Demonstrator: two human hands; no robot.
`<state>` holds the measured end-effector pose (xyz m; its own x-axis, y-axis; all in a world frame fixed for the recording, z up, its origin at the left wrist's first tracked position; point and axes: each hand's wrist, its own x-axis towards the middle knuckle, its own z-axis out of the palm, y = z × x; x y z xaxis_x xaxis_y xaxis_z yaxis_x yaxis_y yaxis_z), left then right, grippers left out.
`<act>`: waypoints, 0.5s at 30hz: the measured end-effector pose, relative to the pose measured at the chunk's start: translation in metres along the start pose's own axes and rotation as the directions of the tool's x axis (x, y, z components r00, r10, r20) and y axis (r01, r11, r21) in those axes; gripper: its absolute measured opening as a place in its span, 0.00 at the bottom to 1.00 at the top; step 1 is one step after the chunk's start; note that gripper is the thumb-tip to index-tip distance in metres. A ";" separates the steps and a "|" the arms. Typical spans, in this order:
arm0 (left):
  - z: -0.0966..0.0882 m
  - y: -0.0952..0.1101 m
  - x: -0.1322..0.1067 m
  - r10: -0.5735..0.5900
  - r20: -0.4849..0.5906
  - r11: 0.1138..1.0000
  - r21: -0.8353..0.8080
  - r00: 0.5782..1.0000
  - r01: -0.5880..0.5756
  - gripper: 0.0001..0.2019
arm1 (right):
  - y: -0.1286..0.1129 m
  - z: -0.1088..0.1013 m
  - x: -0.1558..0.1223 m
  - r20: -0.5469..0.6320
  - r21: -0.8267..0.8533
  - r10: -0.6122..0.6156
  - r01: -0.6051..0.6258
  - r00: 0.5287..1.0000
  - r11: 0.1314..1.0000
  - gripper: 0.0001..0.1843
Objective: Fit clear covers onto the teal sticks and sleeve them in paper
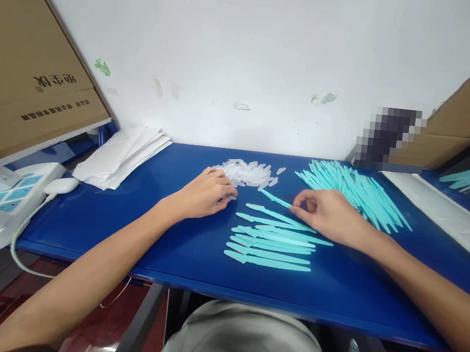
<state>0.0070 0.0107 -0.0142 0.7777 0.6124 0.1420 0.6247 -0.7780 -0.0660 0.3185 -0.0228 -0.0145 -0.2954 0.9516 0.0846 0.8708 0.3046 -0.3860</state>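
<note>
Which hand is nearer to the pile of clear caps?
Left. The left hand touches the pile of clear caps; the right hand, pinching a teal stick, sits apart to its right.

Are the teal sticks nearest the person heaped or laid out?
Laid out: the teal sticks lie side by side on the blue table.

left hand [208, 193]: palm down, fingers curled | right hand [324, 210]: fingertips seemingly pinched

White plastered wall [249, 43] ahead of me, scuffed, bits of green tape stuck on. Blue bench [129, 226] butts against it, on a dark metal frame. Tilted cardboard box [28, 64] on my left, cardboard panel [467, 122] on my right. Red-brown glossy floor [110, 320] below. Light flat and even.
</note>
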 end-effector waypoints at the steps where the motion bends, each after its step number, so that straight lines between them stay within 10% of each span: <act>1: 0.001 0.000 0.000 0.006 0.002 1.000 0.018 1.000 -0.006 0.14 | 0.000 0.001 0.000 -0.043 0.014 -0.007 0.007 0.999 1.000 0.15; 5: 0.004 0.001 0.001 0.030 -0.061 0.999 0.022 0.998 -0.029 0.16 | 0.002 0.005 -0.001 -0.206 0.010 -0.121 0.126 0.971 0.992 0.15; 8: 0.005 0.006 0.004 -0.081 -0.296 0.970 -0.242 0.952 0.007 0.12 | 0.006 0.010 0.000 -0.298 -0.039 -0.262 0.263 0.918 0.964 0.13; 15: 0.010 0.014 0.015 -0.530 -0.332 0.484 -0.874 0.781 -0.044 0.12 | 0.009 0.014 -0.001 -0.304 -0.008 -0.308 0.321 0.902 0.947 0.10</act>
<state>0.0285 0.0105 -0.0224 0.2530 0.8435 0.4738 0.2068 -0.5256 0.8252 0.3208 -0.0217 -0.0310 -0.4151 0.7766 0.4739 0.7333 0.5939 -0.3311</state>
